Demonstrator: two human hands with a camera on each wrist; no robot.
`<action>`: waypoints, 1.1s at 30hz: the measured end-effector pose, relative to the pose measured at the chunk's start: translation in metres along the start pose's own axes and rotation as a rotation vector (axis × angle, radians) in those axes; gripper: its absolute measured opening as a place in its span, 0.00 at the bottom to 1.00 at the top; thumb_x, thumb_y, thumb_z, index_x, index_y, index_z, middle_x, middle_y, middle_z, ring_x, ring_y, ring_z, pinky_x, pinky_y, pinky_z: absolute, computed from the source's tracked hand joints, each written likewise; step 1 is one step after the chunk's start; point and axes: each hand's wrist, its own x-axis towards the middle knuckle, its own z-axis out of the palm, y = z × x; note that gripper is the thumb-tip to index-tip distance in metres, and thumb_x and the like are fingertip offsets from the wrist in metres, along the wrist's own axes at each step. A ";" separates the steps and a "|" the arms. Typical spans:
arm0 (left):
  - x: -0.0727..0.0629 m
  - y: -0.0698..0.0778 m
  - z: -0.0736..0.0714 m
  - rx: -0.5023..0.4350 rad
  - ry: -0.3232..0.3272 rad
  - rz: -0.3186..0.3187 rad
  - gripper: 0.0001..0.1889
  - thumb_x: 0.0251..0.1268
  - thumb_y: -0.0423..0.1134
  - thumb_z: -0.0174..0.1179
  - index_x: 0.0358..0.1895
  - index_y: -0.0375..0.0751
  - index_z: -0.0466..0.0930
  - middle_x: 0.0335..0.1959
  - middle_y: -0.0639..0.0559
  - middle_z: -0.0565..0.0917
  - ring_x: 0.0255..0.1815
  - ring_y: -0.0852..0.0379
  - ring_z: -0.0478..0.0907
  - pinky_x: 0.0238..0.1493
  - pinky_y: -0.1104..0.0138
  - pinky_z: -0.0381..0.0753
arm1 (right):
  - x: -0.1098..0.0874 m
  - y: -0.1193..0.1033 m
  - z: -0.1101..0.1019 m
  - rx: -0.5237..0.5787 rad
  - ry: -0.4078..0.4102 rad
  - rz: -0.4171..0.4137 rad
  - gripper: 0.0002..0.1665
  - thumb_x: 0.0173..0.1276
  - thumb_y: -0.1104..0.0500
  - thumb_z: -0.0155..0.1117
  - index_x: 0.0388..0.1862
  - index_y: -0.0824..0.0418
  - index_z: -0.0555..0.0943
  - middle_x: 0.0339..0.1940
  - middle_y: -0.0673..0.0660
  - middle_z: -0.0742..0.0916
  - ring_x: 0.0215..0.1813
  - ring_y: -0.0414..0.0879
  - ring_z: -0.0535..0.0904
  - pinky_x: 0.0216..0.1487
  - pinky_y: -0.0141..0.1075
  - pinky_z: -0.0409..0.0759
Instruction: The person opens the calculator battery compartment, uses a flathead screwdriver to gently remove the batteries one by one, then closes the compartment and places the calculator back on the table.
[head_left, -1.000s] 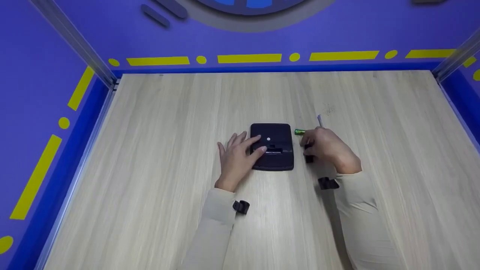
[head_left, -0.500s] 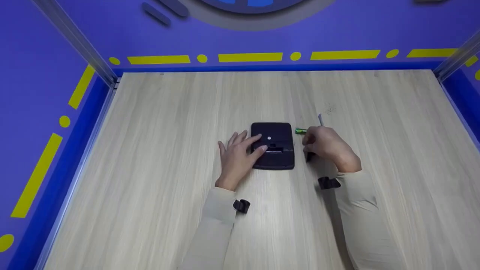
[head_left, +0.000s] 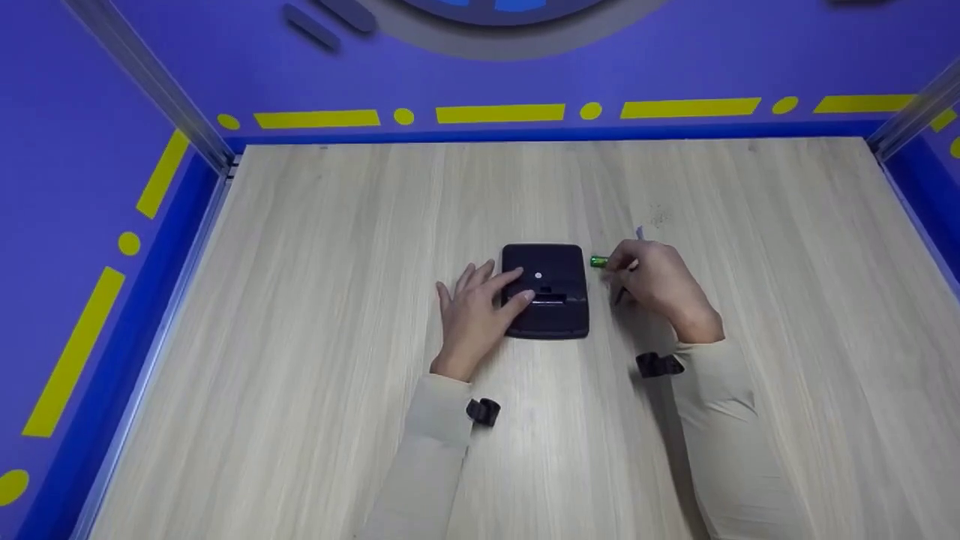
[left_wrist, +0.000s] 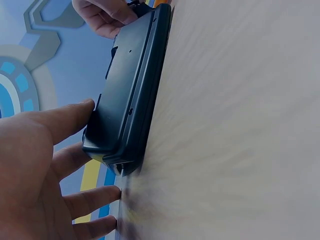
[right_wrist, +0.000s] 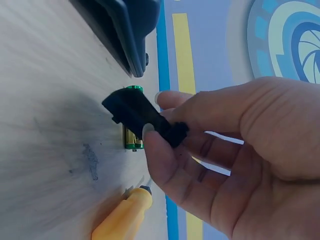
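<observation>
A flat black device (head_left: 559, 322), like a desk calculator lying face down, has an uncovered battery slot (head_left: 551, 298) in its back. My left hand (head_left: 472, 319) rests on its left side, fingers spread, with thumb and index finger on the casing. To the right of the device, my right hand (head_left: 664, 281) pinches a small black battery cover (right_wrist: 132, 110) between thumb and fingers, tilted above the table. A green and gold battery (right_wrist: 134, 141) lies on the table just behind the cover. My right hand partly hides the battery in the head view.
A screwdriver with a yellow-orange handle (right_wrist: 122, 217) lies beside my right hand; its shaft tip (head_left: 640, 232) sticks out past the knuckles. The wooden table (head_left: 315, 300) is bounded by blue panels (head_left: 495, 82) at the back and sides. Dark specks mark the tabletop beyond the screwdriver.
My right hand has shifted slightly away from me and turned, tilting the battery cover so less of it shows. My left hand and the black device have stayed in place.
</observation>
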 end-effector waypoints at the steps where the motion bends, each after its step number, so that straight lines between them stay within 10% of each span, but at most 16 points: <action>1: 0.000 0.000 0.000 0.001 -0.001 -0.002 0.27 0.75 0.59 0.63 0.70 0.54 0.83 0.77 0.40 0.72 0.83 0.36 0.58 0.77 0.28 0.34 | 0.000 0.000 0.000 0.001 0.003 -0.003 0.03 0.72 0.71 0.70 0.43 0.70 0.86 0.42 0.67 0.88 0.29 0.53 0.85 0.25 0.34 0.80; 10: 0.000 0.000 0.000 0.002 0.003 -0.004 0.26 0.75 0.58 0.64 0.70 0.54 0.83 0.77 0.39 0.72 0.83 0.35 0.58 0.77 0.27 0.34 | 0.002 0.000 -0.001 -0.027 0.046 -0.046 0.04 0.73 0.71 0.66 0.43 0.69 0.86 0.38 0.64 0.89 0.31 0.52 0.85 0.27 0.34 0.82; 24: 0.000 -0.001 -0.001 0.001 0.008 -0.003 0.26 0.74 0.59 0.64 0.70 0.54 0.84 0.77 0.39 0.73 0.82 0.35 0.59 0.77 0.28 0.35 | 0.002 -0.015 0.000 0.103 0.044 -0.195 0.14 0.67 0.76 0.71 0.51 0.72 0.85 0.50 0.66 0.85 0.54 0.61 0.86 0.58 0.53 0.85; 33: 0.001 0.000 0.000 0.012 0.002 -0.005 0.27 0.74 0.59 0.63 0.70 0.55 0.83 0.77 0.40 0.72 0.82 0.36 0.59 0.77 0.28 0.35 | 0.005 -0.019 0.010 0.024 0.104 -0.295 0.09 0.65 0.74 0.75 0.44 0.69 0.88 0.43 0.62 0.86 0.46 0.55 0.85 0.50 0.47 0.85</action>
